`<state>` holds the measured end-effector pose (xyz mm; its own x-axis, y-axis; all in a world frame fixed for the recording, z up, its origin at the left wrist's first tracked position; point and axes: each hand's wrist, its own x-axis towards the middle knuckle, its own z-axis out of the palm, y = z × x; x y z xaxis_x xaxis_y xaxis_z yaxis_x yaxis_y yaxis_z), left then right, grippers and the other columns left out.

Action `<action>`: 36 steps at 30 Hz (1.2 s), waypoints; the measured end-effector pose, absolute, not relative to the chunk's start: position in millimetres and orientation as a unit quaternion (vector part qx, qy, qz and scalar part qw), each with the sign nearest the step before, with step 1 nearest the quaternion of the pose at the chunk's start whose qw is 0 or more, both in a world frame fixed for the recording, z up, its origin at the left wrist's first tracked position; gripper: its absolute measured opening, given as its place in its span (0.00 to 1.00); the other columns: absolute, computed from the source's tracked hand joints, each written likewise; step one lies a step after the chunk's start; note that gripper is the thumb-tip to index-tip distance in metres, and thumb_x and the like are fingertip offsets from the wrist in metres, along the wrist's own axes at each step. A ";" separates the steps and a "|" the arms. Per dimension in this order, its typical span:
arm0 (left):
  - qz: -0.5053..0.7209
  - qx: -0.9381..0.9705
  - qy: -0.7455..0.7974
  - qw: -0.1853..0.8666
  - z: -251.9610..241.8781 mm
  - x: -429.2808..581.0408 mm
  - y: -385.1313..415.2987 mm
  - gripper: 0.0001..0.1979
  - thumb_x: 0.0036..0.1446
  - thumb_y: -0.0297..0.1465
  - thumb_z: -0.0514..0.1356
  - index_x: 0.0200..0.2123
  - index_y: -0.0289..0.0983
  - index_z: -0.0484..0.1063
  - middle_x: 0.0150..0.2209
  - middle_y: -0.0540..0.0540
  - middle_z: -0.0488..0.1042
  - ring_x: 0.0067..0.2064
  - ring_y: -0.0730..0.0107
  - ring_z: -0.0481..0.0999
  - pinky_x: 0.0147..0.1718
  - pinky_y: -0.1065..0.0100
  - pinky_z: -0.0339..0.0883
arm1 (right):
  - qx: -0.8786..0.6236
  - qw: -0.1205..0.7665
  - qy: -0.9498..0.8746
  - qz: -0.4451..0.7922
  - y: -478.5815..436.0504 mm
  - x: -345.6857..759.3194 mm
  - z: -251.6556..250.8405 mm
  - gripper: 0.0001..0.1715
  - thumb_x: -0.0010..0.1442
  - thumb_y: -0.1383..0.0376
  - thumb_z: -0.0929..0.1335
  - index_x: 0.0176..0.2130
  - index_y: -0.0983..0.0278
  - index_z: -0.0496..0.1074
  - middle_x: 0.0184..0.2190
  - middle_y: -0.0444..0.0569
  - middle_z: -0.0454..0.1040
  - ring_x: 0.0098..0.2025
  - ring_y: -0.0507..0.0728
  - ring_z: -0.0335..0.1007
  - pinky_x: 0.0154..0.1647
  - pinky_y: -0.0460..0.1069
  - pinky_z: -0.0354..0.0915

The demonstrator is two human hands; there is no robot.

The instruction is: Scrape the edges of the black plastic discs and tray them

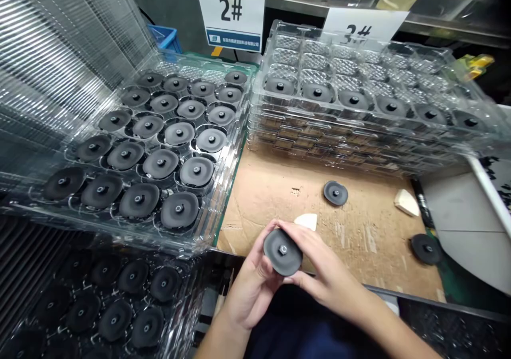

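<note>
Both my hands grip a dark grey rubber disc (282, 251) with a metal stud at its centre. My left hand (251, 287) cradles it from below and the left side, while my right hand (319, 258) pinches its upper right edge. Just beyond my fingers, a white wedge of chalk (306, 221) lies partly hidden on the brown cardboard work surface (275, 204). A matching disc (335, 193) lies on the cardboard, farther forward. Another disc (426, 249) lies at the cardboard's right edge.
To the left, a clear plastic tray (215, 188) holds several discs in rows, with another filled tray (175, 300) lower down. A stack of clear trays (351, 130) stands ahead, and a second chalk wedge (407, 203) lies right. Signs read 2# (230, 10) and 3# (359, 29).
</note>
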<state>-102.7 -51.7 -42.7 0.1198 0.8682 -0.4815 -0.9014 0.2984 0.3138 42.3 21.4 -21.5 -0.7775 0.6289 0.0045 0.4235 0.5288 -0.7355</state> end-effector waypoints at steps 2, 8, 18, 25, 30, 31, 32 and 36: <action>0.604 -0.038 0.276 0.746 -43.1 -100.7 -52.7 0.27 0.45 0.37 0.68 0.51 0.47 0.70 0.55 0.45 0.71 0.49 0.64 0.74 0.42 0.69 0.70 | -0.297 0.115 -0.879 0.355 18.2 43.2 -22.0 0.44 0.60 0.56 0.66 0.66 0.60 0.42 0.63 0.54 0.58 0.65 0.62 0.49 0.61 0.61 0.56; 0.610 -0.056 0.259 0.747 -39.6 -98.8 -51.9 0.23 0.48 0.37 0.66 0.49 0.45 0.71 0.51 0.42 0.75 0.50 0.58 0.75 0.46 0.64 0.69 | -0.444 0.164 -0.856 0.208 27.6 65.2 -47.2 0.28 0.64 0.57 0.61 0.61 0.58 0.58 0.59 0.57 0.61 0.58 0.67 0.57 0.54 0.67 0.59; 0.629 -0.043 0.344 0.696 -25.6 -92.0 -50.4 0.35 0.46 0.37 0.67 0.58 0.49 0.61 0.54 0.42 0.72 0.54 0.55 0.72 0.53 0.60 0.65 | -0.463 0.209 -0.828 0.238 57.9 73.2 -86.2 0.18 0.65 0.61 0.59 0.49 0.63 0.71 0.47 0.58 0.67 0.46 0.62 0.67 0.46 0.60 0.67; 0.623 -0.027 0.385 0.680 -14.0 -73.5 -47.7 0.31 0.45 0.35 0.68 0.54 0.45 0.65 0.51 0.41 0.75 0.54 0.55 0.72 0.54 0.59 0.65 | -0.415 0.260 -0.807 0.331 19.0 89.0 -68.7 0.13 0.64 0.64 0.60 0.45 0.62 0.72 0.35 0.51 0.76 0.38 0.56 0.72 0.39 0.51 0.70; 0.597 0.021 0.402 0.694 -5.6 -51.3 -35.1 0.28 0.44 0.33 0.69 0.51 0.40 0.69 0.54 0.41 0.72 0.56 0.56 0.70 0.54 0.63 0.64 | -0.465 0.311 -0.753 0.346 18.6 102.4 -20.4 0.12 0.65 0.65 0.61 0.45 0.62 0.71 0.35 0.48 0.76 0.30 0.52 0.71 0.29 0.46 0.68; 0.592 0.036 0.403 0.698 -3.8 -45.9 -32.5 0.29 0.43 0.33 0.70 0.51 0.40 0.69 0.54 0.41 0.72 0.56 0.56 0.70 0.53 0.64 0.65 | -0.471 0.331 -0.742 0.343 19.8 103.7 -4.4 0.13 0.65 0.65 0.61 0.47 0.62 0.70 0.37 0.48 0.75 0.31 0.51 0.70 0.29 0.46 0.68; 0.583 0.051 0.404 0.703 -1.9 -40.6 -30.3 0.30 0.42 0.34 0.70 0.51 0.40 0.69 0.53 0.41 0.73 0.55 0.56 0.70 0.52 0.65 0.66 | -0.464 0.364 -0.733 0.339 20.2 104.6 11.4 0.13 0.64 0.66 0.61 0.48 0.62 0.69 0.39 0.49 0.75 0.33 0.52 0.70 0.32 0.46 0.69; 0.537 0.084 0.422 0.726 4.7 -24.2 -26.1 0.28 0.46 0.35 0.68 0.52 0.40 0.69 0.50 0.41 0.74 0.51 0.58 0.73 0.46 0.67 0.70 | -0.372 0.362 -0.767 0.378 16.3 108.5 52.4 0.14 0.63 0.70 0.61 0.46 0.63 0.70 0.37 0.48 0.74 0.38 0.52 0.72 0.38 0.46 0.69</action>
